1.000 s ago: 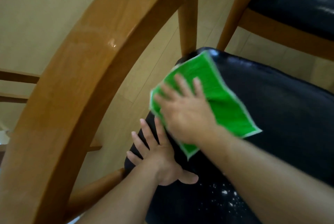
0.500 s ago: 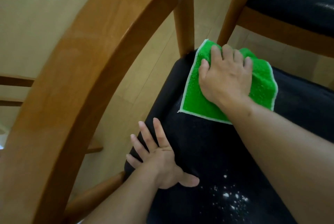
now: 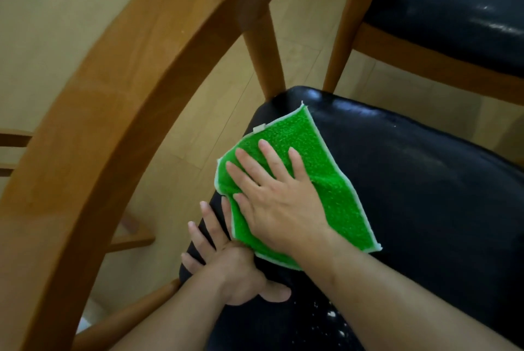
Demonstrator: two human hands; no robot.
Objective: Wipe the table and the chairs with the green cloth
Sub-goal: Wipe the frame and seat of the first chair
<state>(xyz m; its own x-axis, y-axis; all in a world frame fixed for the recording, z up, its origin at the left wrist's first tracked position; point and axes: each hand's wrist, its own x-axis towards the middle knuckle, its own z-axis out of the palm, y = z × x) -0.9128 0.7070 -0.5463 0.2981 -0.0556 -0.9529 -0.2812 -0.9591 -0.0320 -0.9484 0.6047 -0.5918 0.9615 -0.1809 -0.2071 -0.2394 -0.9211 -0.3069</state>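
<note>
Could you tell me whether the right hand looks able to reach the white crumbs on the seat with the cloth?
Probably yes: the right hand presses the green cloth flat on the seat, and bare seat lies between it and the white crumbs.

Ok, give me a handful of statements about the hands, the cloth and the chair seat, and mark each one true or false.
1. The right hand presses flat on the green cloth. True.
2. The cloth lies on the wooden floor. False: it lies on the black chair seat.
3. The left hand rests on the seat's edge with fingers spread. True.
4. White crumbs lie on the seat near the person. True.
5. The left hand grips the cloth. False: it holds nothing.
</note>
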